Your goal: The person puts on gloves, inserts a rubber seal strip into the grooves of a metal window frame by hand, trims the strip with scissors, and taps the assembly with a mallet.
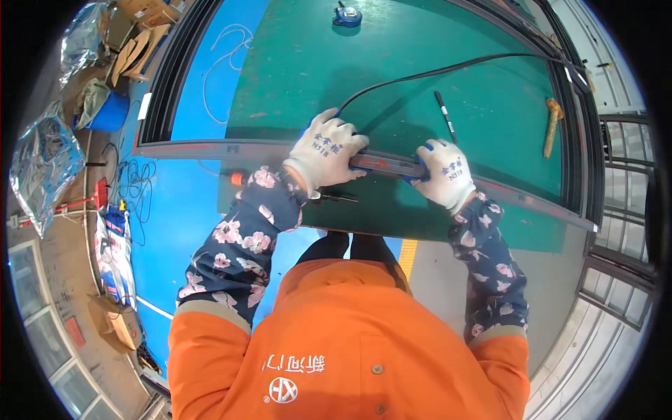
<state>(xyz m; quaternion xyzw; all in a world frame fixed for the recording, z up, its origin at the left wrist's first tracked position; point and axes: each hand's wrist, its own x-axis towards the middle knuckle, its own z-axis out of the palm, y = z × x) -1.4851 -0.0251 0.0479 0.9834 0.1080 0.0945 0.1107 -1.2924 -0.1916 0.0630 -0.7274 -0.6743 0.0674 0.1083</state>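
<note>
A large dark frame has its near rail (pixel 388 165) running crosswise in front of me. Gloved in white, my left hand (pixel 325 150) is closed over this rail, and one end of a long black rubber strip (pixel 448 68) disappears under its fingers. The strip curves away to the frame's far right corner. My right hand (pixel 446 173), also in a white glove, grips the same rail a short way to the right with bent fingers. Both palms' undersides are hidden. Just below my left hand lies a thin dark tool (pixel 339 198), its kind unclear.
On the green tabletop (pixel 301 77) are a black marker pen (pixel 445 115), a blue tape measure (pixel 346 17) and a hammer (pixel 553 126) near the right rail. Cardboard, foil, a blue bin (pixel 108 112) and tangled cable (pixel 133 185) are at the left. Metal frames (pixel 626 189) stand at the right.
</note>
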